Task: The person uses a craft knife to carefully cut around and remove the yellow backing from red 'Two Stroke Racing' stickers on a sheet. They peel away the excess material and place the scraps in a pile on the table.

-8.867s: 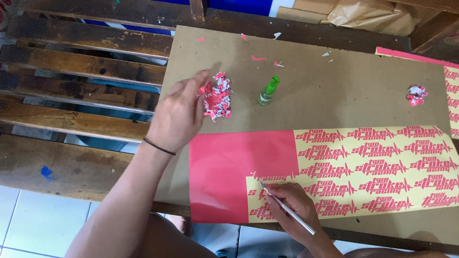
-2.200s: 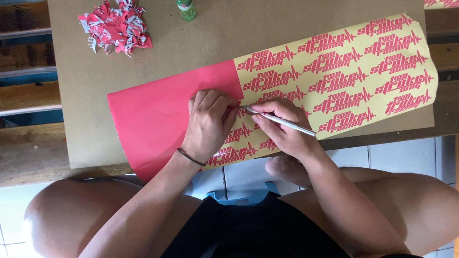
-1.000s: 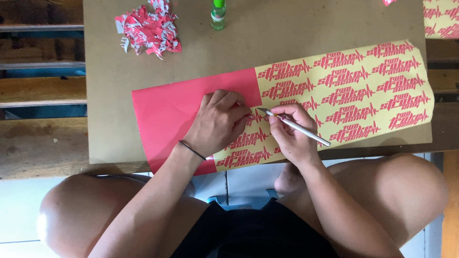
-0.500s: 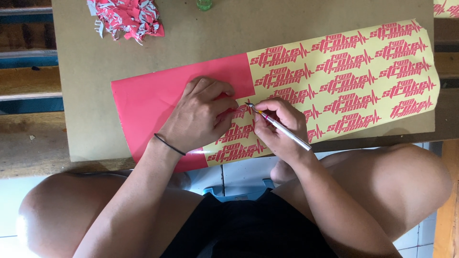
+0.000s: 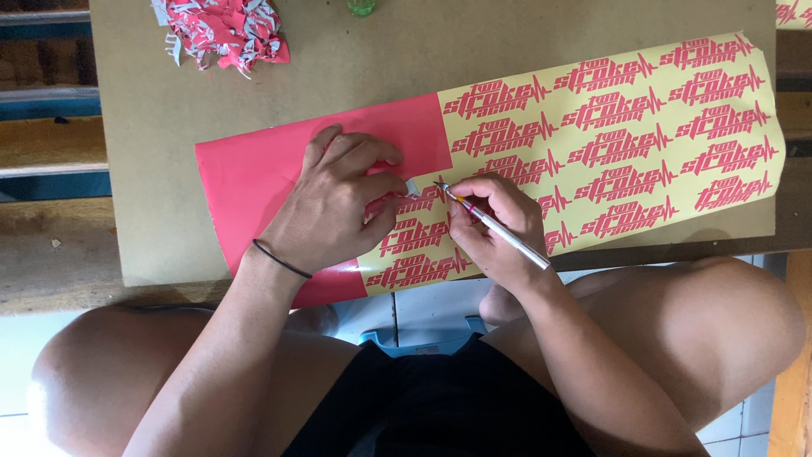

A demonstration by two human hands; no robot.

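A long vinyl sticker sheet (image 5: 643, 127) lies across a brown board (image 5: 406, 51); its left part is plain red, its right part pale yellow with rows of red cut-out logos. My left hand (image 5: 334, 203) rests on the sheet at the red-yellow border and pinches a small strip of red vinyl (image 5: 397, 197) between thumb and fingers. My right hand (image 5: 491, 228) holds a thin silver craft knife (image 5: 495, 227) like a pen, its tip touching the sheet just right of the pinched strip.
A heap of red and white vinyl scraps (image 5: 224, 30) lies at the board's top left. A green bottle (image 5: 361, 7) shows at the top edge. Wooden slats (image 5: 51, 144) run on the left; my knees and a tiled floor are below the board.
Over the last second both hands stayed at the red-yellow border, with the knife tip still at the sheet. Earlier, my left hand reached toward the scrap heap, then returned to the sheet.
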